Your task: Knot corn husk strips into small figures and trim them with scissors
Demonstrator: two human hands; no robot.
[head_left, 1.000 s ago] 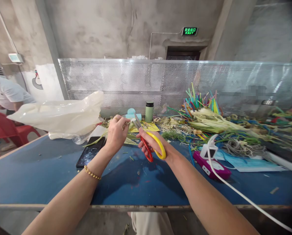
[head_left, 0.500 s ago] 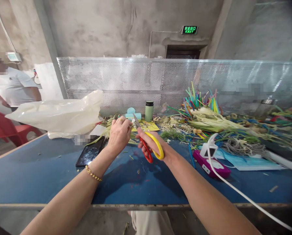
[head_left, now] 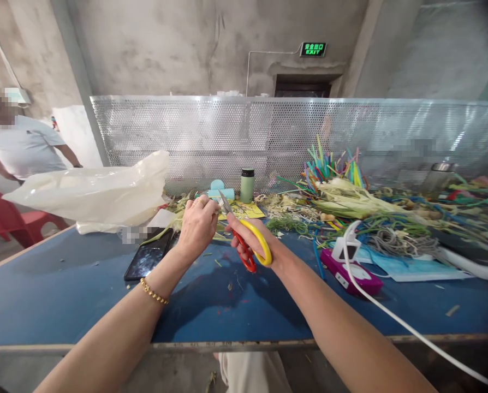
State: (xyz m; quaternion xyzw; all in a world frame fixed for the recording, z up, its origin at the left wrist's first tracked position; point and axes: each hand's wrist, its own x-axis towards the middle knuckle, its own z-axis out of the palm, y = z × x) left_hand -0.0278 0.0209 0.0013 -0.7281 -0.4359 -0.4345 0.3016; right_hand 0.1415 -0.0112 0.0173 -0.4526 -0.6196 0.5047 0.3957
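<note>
Scissors with red and yellow handles (head_left: 263, 239) sit in my right hand (head_left: 243, 229), its grip closed around them above the blue counter (head_left: 64, 295), blades angled toward my left hand (head_left: 197, 222), whose fingers pinch a small pale piece (head_left: 220, 201) too small to identify. Nearby lie a dark phone (head_left: 146, 261) and yellow sheet (head_left: 250, 210); a green bottle (head_left: 247, 187) stands beyond. At far left, a person in white (head_left: 27, 147) stands.
</note>
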